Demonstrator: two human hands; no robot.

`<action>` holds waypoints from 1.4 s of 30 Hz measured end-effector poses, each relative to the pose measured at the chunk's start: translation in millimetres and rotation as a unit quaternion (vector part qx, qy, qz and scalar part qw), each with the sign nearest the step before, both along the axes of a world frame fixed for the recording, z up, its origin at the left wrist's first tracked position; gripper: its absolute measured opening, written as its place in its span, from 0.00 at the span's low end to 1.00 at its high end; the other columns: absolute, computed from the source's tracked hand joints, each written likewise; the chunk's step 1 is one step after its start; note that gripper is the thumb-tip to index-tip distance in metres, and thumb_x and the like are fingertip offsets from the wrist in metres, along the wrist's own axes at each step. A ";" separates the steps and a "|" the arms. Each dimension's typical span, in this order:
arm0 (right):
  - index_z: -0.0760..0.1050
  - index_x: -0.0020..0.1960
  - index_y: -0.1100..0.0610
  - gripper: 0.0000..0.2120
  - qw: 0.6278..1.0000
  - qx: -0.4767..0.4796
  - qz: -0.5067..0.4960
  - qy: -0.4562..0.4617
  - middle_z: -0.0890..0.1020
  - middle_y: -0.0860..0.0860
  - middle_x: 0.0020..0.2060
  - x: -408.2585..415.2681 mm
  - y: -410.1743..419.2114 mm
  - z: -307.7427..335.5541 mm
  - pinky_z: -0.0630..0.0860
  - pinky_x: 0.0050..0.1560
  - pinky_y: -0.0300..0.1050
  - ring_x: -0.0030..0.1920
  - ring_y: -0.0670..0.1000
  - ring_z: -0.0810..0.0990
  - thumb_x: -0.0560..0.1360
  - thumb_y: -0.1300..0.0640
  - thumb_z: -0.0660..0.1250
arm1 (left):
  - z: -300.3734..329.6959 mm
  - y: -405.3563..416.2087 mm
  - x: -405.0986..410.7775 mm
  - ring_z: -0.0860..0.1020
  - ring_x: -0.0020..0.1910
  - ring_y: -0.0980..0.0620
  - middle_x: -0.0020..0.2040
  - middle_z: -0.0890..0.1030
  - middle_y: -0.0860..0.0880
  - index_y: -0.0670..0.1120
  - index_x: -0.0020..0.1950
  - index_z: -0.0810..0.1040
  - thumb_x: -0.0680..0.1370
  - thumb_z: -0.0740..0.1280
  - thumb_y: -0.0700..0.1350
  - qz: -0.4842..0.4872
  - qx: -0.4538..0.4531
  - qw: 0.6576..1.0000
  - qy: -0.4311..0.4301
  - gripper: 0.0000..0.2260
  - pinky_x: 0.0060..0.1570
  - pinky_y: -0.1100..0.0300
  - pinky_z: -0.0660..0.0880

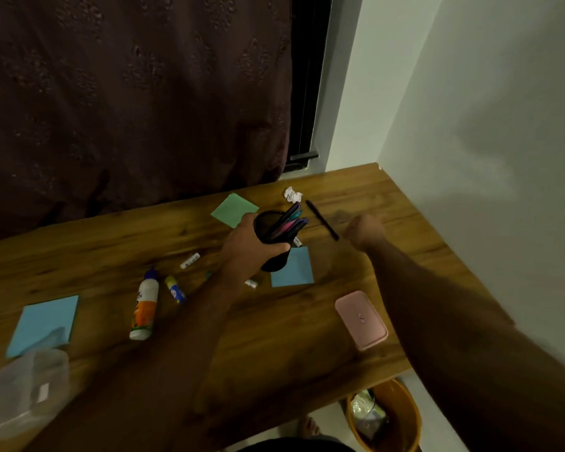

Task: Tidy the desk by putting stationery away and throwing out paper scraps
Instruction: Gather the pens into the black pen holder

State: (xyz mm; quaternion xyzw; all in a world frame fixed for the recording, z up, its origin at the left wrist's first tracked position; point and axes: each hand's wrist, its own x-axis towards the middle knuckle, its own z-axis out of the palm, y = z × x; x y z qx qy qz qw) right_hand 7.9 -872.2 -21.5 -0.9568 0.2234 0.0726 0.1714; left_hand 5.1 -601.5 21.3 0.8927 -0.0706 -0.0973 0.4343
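Observation:
My left hand [245, 252] grips a black pen cup [273, 243], tilted above the wooden desk [274, 337], with several coloured pens [289, 223] sticking out of it. My right hand [364, 231] reaches over the far right of the desk, its fingers curled right beside the near end of a black pen [322, 220] lying there. Whether it touches the pen is hidden by blur. A crumpled white paper scrap [292, 194] lies just beyond the pen.
Green [234, 210] and blue [294, 270] sticky notes, another blue pad [44, 324], a glue bottle [144, 308], a glue stick [175, 289], small white erasers [190, 260] and a pink case [361, 319] lie about. A clear plastic box [23, 386] sits near left; an orange bin [402, 415] stands below.

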 end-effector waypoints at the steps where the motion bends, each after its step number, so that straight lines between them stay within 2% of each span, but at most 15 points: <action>1: 0.79 0.49 0.60 0.09 1.000 0.023 0.009 0.004 0.81 0.54 0.45 4.6 0.3 -7.6 0.72 0.33 0.40 0.43 0.52 0.77 0.78 0.54 0.66 | -0.5 -4.5 1.8 0.76 0.61 0.48 0.62 0.77 0.50 0.49 0.67 0.68 0.64 0.79 0.55 0.009 0.004 1.000 0.000 0.36 0.54 0.56 0.74; 3: 0.76 0.43 0.56 0.06 0.997 0.076 0.014 -0.016 0.77 0.53 0.41 12.2 5.6 -15.1 0.66 0.31 0.39 0.42 0.52 0.75 0.77 0.55 0.67 | -0.7 -13.1 5.8 0.76 0.61 0.48 0.62 0.77 0.50 0.49 0.67 0.67 0.63 0.79 0.55 0.021 0.004 1.000 0.002 0.37 0.55 0.55 0.75; 5: 0.71 0.40 0.52 0.08 0.996 0.086 0.010 -0.038 0.75 0.52 0.38 21.8 6.9 -20.1 0.71 0.36 0.42 0.41 0.53 0.76 0.77 0.54 0.66 | -0.6 -22.9 8.8 0.76 0.60 0.49 0.61 0.77 0.50 0.48 0.67 0.67 0.63 0.79 0.55 0.031 0.002 1.000 0.001 0.37 0.56 0.56 0.76; 8: 0.76 0.47 0.54 0.07 0.998 0.060 0.008 -0.020 0.78 0.52 0.38 36.2 9.1 -24.9 0.79 0.43 0.50 0.41 0.54 0.79 0.77 0.50 0.65 | 0.1 -32.6 9.1 0.76 0.60 0.48 0.62 0.77 0.49 0.48 0.68 0.67 0.64 0.79 0.56 0.048 0.018 0.999 -0.010 0.37 0.55 0.56 0.76; 12: 0.77 0.47 0.55 0.11 0.998 0.069 -0.012 -0.005 0.79 0.52 0.40 52.5 7.9 -33.7 0.78 0.41 0.48 0.41 0.53 0.79 0.76 0.46 0.65 | 1.7 -35.4 6.3 0.76 0.61 0.48 0.62 0.77 0.49 0.48 0.69 0.67 0.64 0.79 0.56 0.082 0.044 0.995 -0.026 0.38 0.53 0.56 0.77; 17: 0.75 0.45 0.58 0.02 0.998 0.060 -0.010 -0.021 0.80 0.55 0.45 58.9 9.3 -41.2 0.80 0.46 0.50 0.47 0.57 0.81 0.76 0.60 0.66 | 5.5 -31.1 1.1 0.76 0.61 0.50 0.63 0.78 0.50 0.48 0.70 0.67 0.65 0.79 0.54 0.101 0.047 0.993 -0.029 0.37 0.50 0.63 0.71; 21: 0.76 0.45 0.61 0.09 0.994 0.107 -0.035 -0.010 0.81 0.57 0.44 53.7 5.7 -39.2 0.81 0.45 0.49 0.46 0.57 0.82 0.77 0.55 0.67 | 6.8 -31.0 -0.7 0.75 0.62 0.50 0.63 0.77 0.50 0.48 0.70 0.67 0.66 0.78 0.55 0.107 0.050 0.993 -0.026 0.38 0.52 0.62 0.71; 23: 0.76 0.46 0.61 0.08 0.965 0.243 -0.097 -0.010 0.81 0.57 0.44 52.0 4.8 -29.8 0.83 0.42 0.50 0.45 0.56 0.83 0.76 0.56 0.68 | 6.1 -32.2 -1.9 0.76 0.62 0.50 0.63 0.78 0.50 0.47 0.70 0.67 0.66 0.78 0.54 0.106 0.049 0.993 -0.025 0.37 0.52 0.62 0.71; 26: 0.76 0.51 0.62 0.07 0.840 0.509 -0.173 -0.069 0.83 0.58 0.46 52.7 7.7 5.0 0.83 0.34 0.47 0.40 0.54 0.85 0.76 0.59 0.69 | 4.3 -34.1 -3.4 0.76 0.61 0.50 0.62 0.78 0.50 0.47 0.69 0.67 0.65 0.79 0.55 0.107 0.044 0.993 -0.026 0.37 0.50 0.61 0.73; 28: 0.74 0.51 0.61 0.05 0.796 0.572 -0.143 -0.135 0.83 0.58 0.43 54.3 10.2 40.3 0.82 0.33 0.46 0.35 0.52 0.84 0.77 0.62 0.67 | 2.1 -34.9 -3.2 0.76 0.61 0.49 0.62 0.78 0.49 0.47 0.69 0.67 0.65 0.79 0.56 0.110 0.045 0.993 -0.026 0.37 0.51 0.60 0.75; 30: 0.73 0.51 0.60 0.05 0.783 0.587 -0.076 -0.191 0.84 0.57 0.40 54.4 17.9 78.9 0.83 0.38 0.48 0.37 0.53 0.85 0.76 0.64 0.68 | 0.3 -34.9 -4.2 0.77 0.61 0.49 0.62 0.78 0.49 0.48 0.69 0.67 0.64 0.79 0.56 0.113 0.041 0.992 -0.026 0.38 0.54 0.56 0.77; 32: 0.73 0.50 0.60 0.07 0.784 0.590 0.003 -0.193 0.84 0.55 0.39 53.1 29.8 110.6 0.84 0.42 0.50 0.41 0.55 0.86 0.74 0.66 0.70 | -0.4 -35.6 -5.1 0.77 0.61 0.48 0.62 0.78 0.49 0.48 0.68 0.67 0.64 0.78 0.57 0.118 0.040 0.992 -0.027 0.38 0.56 0.53 0.78; 35: 0.73 0.49 0.61 0.09 0.810 0.568 0.086 -0.119 0.84 0.58 0.41 48.8 59.2 130.9 0.84 0.43 0.50 0.43 0.56 0.86 0.72 0.68 0.72 | 0.6 -34.6 -5.8 0.77 0.61 0.48 0.62 0.78 0.48 0.47 0.68 0.67 0.64 0.78 0.57 0.130 0.037 0.990 -0.031 0.38 0.55 0.53 0.78; 39: 0.73 0.52 0.62 0.12 0.861 0.495 0.110 -0.037 0.83 0.62 0.44 44.2 100.9 122.3 0.84 0.43 0.48 0.42 0.55 0.86 0.71 0.69 0.72 | 3.5 -23.6 -5.0 0.77 0.61 0.48 0.62 0.78 0.49 0.47 0.69 0.67 0.65 0.78 0.56 0.145 0.035 0.988 -0.041 0.37 0.54 0.54 0.76; 42: 0.73 0.56 0.62 0.15 0.881 0.456 0.122 -0.017 0.83 0.63 0.45 45.1 126.3 115.4 0.84 0.43 0.47 0.42 0.55 0.86 0.72 0.68 0.72 | 4.4 -10.0 -5.2 0.77 0.61 0.47 0.62 0.78 0.49 0.48 0.68 0.67 0.65 0.78 0.56 0.162 0.039 0.985 -0.043 0.37 0.54 0.52 0.78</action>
